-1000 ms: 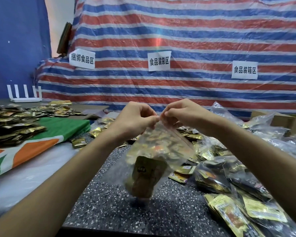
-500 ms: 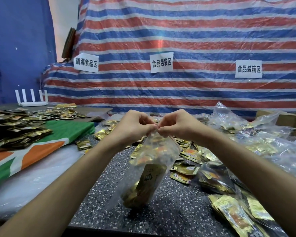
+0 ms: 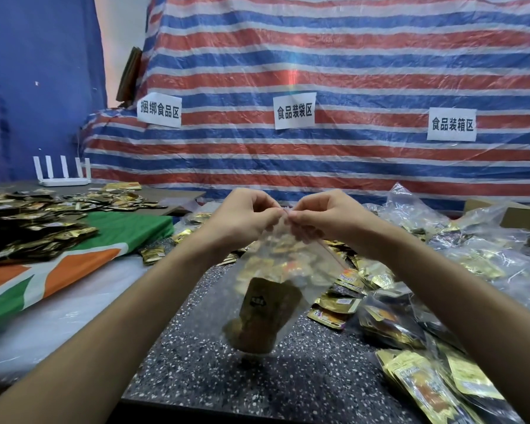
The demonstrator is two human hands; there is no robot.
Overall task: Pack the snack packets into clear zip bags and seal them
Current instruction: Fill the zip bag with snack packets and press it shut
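Several filled clear bags (image 3: 435, 390) of gold snack packets lie nearest, right of the clear zip bag (image 3: 288, 264), on the dark speckled table (image 3: 257, 381). The zip bag hangs over the table, blurred, with one dark gold packet (image 3: 263, 313) low inside and gold-orange ones above it. The left hand (image 3: 245, 218) and right hand (image 3: 325, 215) pinch its top edge, fingertips meeting. Its red zip strip (image 3: 331, 255) slants down below the right hand. Left of the bag and farther off, loose packets (image 3: 28, 237) cover a green-orange cloth (image 3: 120, 237). Behind the bag hangs a striped tarp (image 3: 318, 56).
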